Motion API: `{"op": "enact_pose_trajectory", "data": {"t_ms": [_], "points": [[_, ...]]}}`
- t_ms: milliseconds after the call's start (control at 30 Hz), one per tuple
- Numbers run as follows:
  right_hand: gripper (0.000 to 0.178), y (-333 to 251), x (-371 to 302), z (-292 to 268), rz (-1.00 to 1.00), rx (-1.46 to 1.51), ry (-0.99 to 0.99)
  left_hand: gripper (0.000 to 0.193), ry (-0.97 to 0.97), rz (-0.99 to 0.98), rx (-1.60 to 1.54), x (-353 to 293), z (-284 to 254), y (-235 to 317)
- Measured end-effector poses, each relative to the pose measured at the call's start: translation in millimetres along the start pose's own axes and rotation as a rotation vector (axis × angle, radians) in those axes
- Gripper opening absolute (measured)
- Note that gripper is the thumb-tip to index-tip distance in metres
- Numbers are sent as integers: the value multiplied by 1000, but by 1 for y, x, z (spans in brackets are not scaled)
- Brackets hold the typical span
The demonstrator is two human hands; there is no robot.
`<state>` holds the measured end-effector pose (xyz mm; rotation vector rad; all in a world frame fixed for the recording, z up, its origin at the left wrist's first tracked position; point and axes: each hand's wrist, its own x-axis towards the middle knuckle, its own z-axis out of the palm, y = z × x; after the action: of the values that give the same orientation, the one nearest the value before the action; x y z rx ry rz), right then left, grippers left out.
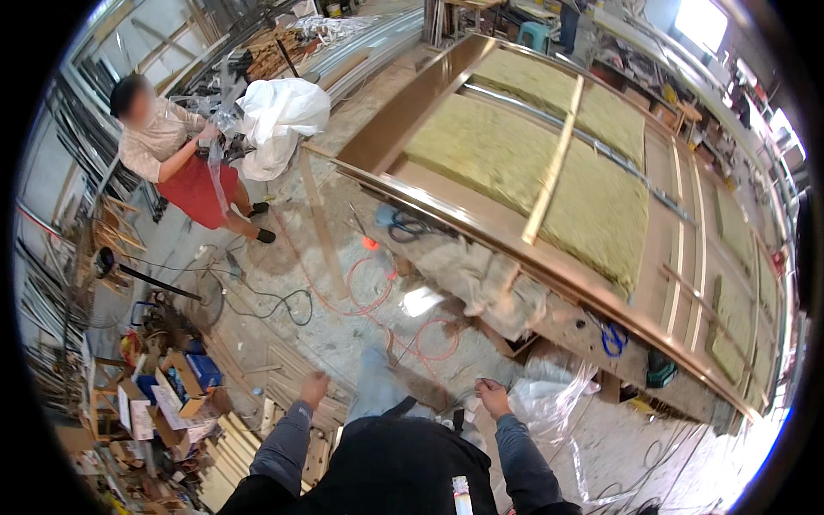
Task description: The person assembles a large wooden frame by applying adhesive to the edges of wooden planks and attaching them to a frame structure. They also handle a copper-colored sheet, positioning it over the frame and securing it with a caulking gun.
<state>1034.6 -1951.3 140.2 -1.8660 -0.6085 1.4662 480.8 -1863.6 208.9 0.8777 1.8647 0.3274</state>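
My left hand (315, 389) hangs beside my left leg above the floor, its fingers curled in, and nothing shows in it. In front of my right hip is my right hand (492, 397), fingers drawn together in a pinch; whatever they hold, if anything, is too small to make out. Crumpled clear plastic film (554, 403) lies just beyond the right hand. Ahead to the right, a large brown metal-framed panel (378, 142) rests on a bench, with yellowish insulation slabs (481, 146) inside and a wooden strip (554, 163) laid across them.
At the left, a person (163, 146) handles a white plastic bundle (283, 116). A red hose (373, 305) and dark cable (296, 313) coil on the floor. Cardboard boxes (180, 390) and wooden strips (236, 446) lie left. Scissors (407, 227) and a blue-handled tool (614, 339) sit along the bench.
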Motion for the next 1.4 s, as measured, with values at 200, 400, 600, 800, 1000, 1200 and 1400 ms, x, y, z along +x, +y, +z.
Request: {"op": "enact_pose_trajectory", "data": {"t_ms": [200, 400, 600, 800, 1000, 1200, 1400], "points": [[38, -140, 10, 83, -77, -66, 34, 31, 71, 538, -274, 205, -8, 212], [44, -209, -70, 140, 83, -245, 164, 49, -13, 781, -32, 354, -7, 315], [46, -158, -179, 155, 234, 122, 557, 48, -269, 1086, 134, 403, 1, 357], [41, -172, -199, 170, 342, 4, 588, 25, -253, 1064, 135, 408, -19, 347], [52, -284, -139, 197, 154, -398, 460, 26, 92, 1041, 19, 317, -104, 310], [74, -376, -48, 278, -342, -588, -334, 27, 34, 1018, -259, 121, -123, 363], [82, -377, -50, 359, -387, -101, -859, 22, 4, 1302, -5, -99, -78, 463]]}}
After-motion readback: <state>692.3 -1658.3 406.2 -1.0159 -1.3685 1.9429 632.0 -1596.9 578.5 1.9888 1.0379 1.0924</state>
